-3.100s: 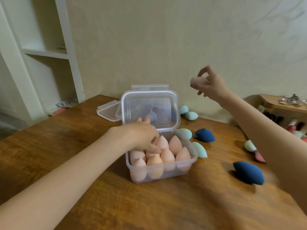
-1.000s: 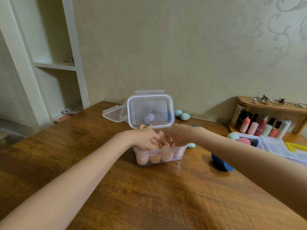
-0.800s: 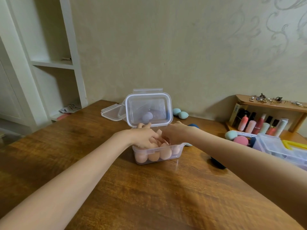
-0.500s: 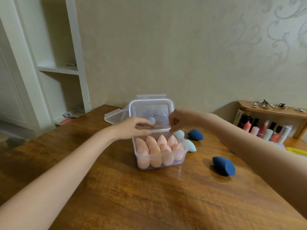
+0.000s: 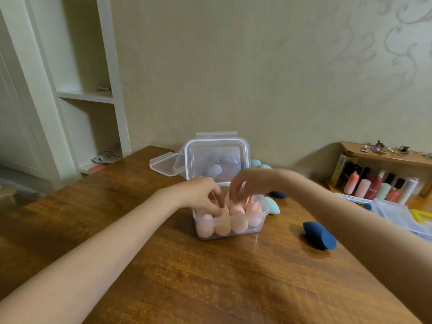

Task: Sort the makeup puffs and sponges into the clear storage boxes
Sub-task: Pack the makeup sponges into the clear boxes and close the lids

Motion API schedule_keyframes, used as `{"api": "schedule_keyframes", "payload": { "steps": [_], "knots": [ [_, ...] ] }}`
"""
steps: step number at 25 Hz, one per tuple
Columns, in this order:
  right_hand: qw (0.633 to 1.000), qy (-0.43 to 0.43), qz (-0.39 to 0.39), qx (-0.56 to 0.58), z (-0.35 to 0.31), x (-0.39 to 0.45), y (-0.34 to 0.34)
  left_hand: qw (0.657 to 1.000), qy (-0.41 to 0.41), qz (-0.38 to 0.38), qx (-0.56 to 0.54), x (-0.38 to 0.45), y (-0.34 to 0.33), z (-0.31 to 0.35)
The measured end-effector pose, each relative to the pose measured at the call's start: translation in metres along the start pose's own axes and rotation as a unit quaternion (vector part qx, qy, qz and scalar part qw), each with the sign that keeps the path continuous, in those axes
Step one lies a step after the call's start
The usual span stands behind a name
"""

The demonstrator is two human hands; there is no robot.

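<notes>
Peach-coloured sponges [image 5: 223,226] stand packed together, points up, in the clear box [image 5: 263,215] at the middle of the wooden table [image 5: 210,288]. Its lid [image 5: 216,157] stands upright behind it. Both my hands are over the box. My left hand [image 5: 198,195] reaches in from the left, with the fingers curled down among the sponges. My right hand [image 5: 245,183] comes from the right, the fingers bent down onto the sponge tips; it is blurred, so I cannot tell if it pinches one. A dark blue sponge [image 5: 320,235] lies on the table to the right of the box, well apart. A mint sponge [image 5: 272,205] lies just beside the right wall of the box. A second lid [image 5: 163,162] lies flat behind on the left. At the far right I see a wooden rack with bottles [image 5: 374,185] and another clear box [image 5: 395,213].
</notes>
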State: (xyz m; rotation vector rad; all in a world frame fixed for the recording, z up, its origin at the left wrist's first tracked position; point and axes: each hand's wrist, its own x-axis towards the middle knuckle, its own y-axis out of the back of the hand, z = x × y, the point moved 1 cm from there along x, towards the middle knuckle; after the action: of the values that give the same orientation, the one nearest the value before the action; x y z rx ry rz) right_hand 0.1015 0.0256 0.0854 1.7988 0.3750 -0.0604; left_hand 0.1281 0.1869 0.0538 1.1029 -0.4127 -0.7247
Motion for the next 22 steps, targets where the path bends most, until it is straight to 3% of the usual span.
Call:
{"api": "schedule_keyframes", "payload": {
  "steps": [1,3,5,6,8,10,12,16,20,22],
  "knots": [
    [0.995,-0.004,0.076,0.063,0.004,-0.004,0.015,0.998,0.004,0.054,-0.028,-0.003,0.010,-0.002],
    [0.955,-0.047,0.254,0.149,0.023,0.002,0.042,0.963,0.034,0.256,-0.080,-0.008,0.032,-0.012],
    [0.928,-0.115,0.286,0.211,0.036,0.016,0.043,0.906,0.108,0.397,-0.104,-0.009,0.039,-0.026],
    [0.922,-0.141,0.249,0.260,0.036,0.023,0.035,0.896,0.155,0.392,-0.141,-0.007,0.038,-0.030],
    [0.894,-0.157,0.206,0.366,0.033,0.030,0.023,0.879,0.199,0.309,-0.302,0.001,0.030,-0.031],
    [0.873,-0.144,0.222,0.410,0.028,0.025,0.024,0.844,0.176,0.278,-0.424,0.003,0.030,-0.026],
    [0.866,-0.123,0.226,0.429,0.027,0.010,0.032,0.832,0.144,0.278,-0.457,-0.003,0.039,-0.020],
    [0.892,-0.101,0.203,0.391,0.016,-0.031,0.031,0.874,0.107,0.230,-0.415,-0.027,0.039,-0.013],
    [0.967,-0.086,0.210,0.114,-0.003,-0.064,-0.009,0.955,0.078,0.170,-0.231,-0.056,0.018,-0.003],
    [0.979,-0.066,0.192,0.030,-0.008,-0.071,-0.034,0.976,0.067,0.160,-0.132,-0.061,0.003,0.000]
  ]
}}
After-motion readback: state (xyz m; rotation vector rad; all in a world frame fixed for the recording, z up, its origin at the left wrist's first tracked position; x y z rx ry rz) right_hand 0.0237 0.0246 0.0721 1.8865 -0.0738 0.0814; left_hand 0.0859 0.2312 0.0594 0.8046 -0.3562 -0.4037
